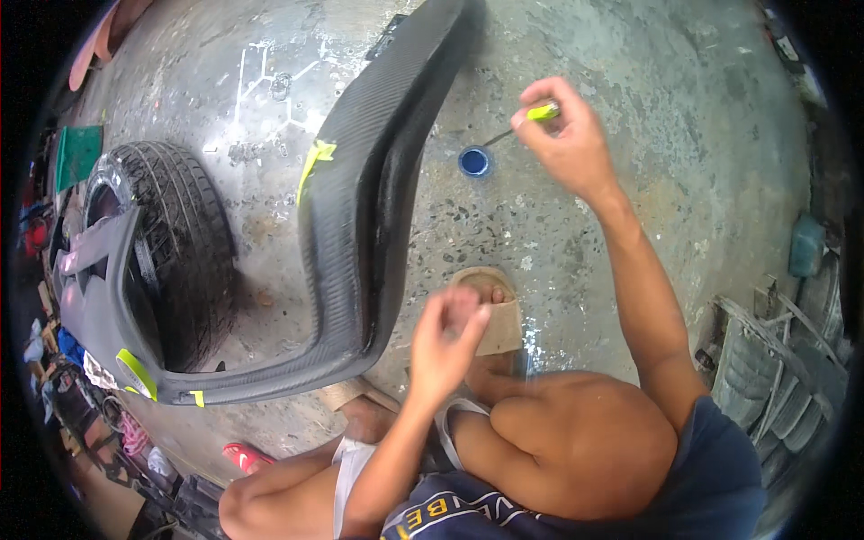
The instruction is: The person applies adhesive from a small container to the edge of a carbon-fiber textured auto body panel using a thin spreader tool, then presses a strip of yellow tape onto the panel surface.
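My right hand [569, 135] is closed round the yellow-green handle of a screwdriver [543, 112]. The dark, thin shaft slants down to the left, its end at the rim of a small round cup [474, 162] of dark blue contents on the floor. Over my knees hangs my left hand [450, 337], slightly blurred, thumb apart from the fingers and holding nothing. To its left lies a long, curved black car body part [346, 225] with a ribbed, carbon-like surface. Strips of yellow tape [315, 166] stick to its edge.
A tyre [184, 243] stands at the left under the part's far arm. A yellow tape roll [137, 373] sits on that arm. Grey slatted panels [792, 387] are stacked at the right, near a teal container [806, 245]. Mixed clutter lines the left edge; a red sandal [245, 457] is below.
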The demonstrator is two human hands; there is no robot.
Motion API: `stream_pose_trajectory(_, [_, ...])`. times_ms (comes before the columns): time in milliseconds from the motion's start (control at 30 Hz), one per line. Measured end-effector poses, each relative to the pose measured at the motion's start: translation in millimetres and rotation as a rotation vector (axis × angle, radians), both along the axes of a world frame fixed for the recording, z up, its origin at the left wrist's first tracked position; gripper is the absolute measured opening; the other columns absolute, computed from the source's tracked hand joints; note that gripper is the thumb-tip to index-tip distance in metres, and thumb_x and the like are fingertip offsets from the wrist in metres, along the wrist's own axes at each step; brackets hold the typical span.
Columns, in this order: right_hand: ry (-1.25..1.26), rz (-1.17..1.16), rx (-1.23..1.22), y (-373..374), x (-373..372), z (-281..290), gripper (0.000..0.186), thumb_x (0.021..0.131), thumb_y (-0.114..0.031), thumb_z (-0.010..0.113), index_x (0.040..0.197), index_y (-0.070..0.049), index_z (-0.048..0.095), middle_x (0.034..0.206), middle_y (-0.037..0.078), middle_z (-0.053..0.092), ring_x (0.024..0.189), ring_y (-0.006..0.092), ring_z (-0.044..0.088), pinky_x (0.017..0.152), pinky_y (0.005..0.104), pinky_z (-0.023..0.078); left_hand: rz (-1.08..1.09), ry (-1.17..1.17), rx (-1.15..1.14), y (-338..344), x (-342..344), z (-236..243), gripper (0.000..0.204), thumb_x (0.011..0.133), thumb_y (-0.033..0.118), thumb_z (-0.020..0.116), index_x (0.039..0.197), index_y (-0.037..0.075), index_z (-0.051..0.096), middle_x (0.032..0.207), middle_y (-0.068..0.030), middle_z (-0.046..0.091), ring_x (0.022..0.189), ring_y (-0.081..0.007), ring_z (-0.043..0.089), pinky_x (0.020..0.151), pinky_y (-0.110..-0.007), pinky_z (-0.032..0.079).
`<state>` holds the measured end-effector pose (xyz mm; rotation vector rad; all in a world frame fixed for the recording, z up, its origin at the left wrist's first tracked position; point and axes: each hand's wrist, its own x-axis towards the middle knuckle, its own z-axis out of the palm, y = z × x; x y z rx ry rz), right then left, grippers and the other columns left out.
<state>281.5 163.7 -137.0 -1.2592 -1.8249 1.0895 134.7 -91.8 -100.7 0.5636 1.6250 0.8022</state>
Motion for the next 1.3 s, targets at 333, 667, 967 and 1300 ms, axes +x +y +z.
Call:
stream_pose_trajectory(333, [-0.064,0.202,-0.022,-7,-7,-30,0.016,0.089,-0.009,0.070,0.102,-0.003,0.061,0.086,0.003,0.067,0.076,0.0096,0.063,0.066,0.0269,0.051,0.156,0.654,0.416,153,40,-136,0.087,0.077,0.018,0.079,0.149,-0.002,0.035,0.137,-0.0234,0.052,0.126,-0.0392,0.051,0.111,-0.049,0.032])
stream_pose_trajectory(667, [-0.254,0.506,0.017,-4,-6,30,0.020,0.085,-0.001,0.066,0.104,0.001,0.059,0.099,0.011,0.066,0.095,0.0190,0.064,0.086,0.0321,0.049,0.110,0.408,0.410,125,44,-97,0.073,0.076,0.012,0.073,0.142,-0.003,0.045,0.133,-0.0276,0.055,0.125,-0.0426,0.052,0.106,-0.049,0.039])
stream_pose_trajectory(967, [-0.141,1.037,-0.092,-106,-65,151,0.018,0.070,-0.003,0.078,0.085,-0.005,0.068,0.081,0.009,0.071,0.073,0.0259,0.070,0.067,0.0345,0.054,-0.136,0.196,0.583,-44,-45,43,0.091,0.076,0.015,0.076,0.152,0.004,0.029,0.125,-0.0216,0.058,0.116,-0.0403,0.055,0.101,-0.047,0.040])
stream_pose_trajectory(1300, [0.074,1.259,-0.045,-219,-210,227,0.011,0.079,-0.002,0.075,0.088,-0.006,0.069,0.084,0.007,0.073,0.084,0.0250,0.076,0.066,0.0303,0.058,-0.302,0.433,0.554,-188,-239,141,0.094,0.073,0.015,0.082,0.152,0.004,0.031,0.121,-0.0152,0.063,0.109,-0.0327,0.062,0.095,-0.041,0.047])
